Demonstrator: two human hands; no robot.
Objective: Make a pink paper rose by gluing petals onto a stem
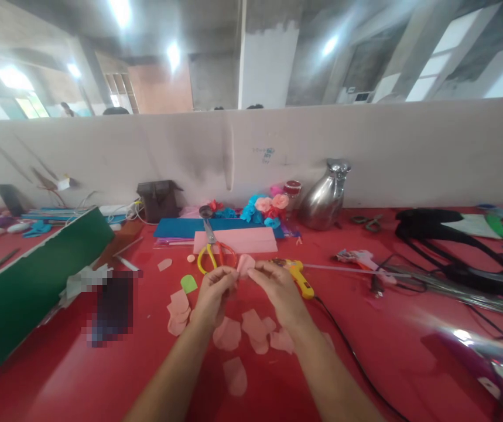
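My left hand and my right hand meet above the red table, both pinching one small pink paper petal between their fingertips. More pink petal cut-outs lie scattered under my wrists, and a stack of them sits to the left beside a green paper piece. Yellow-handled scissors rest on a folded pink paper sheet just beyond my hands. A yellow glue gun lies right behind my right hand, its black cord trailing toward me.
A green board lies at the left. Finished paper flowers, a steel jug, a dark box and blue paper stand along the grey partition. Black cables and wires crowd the right side.
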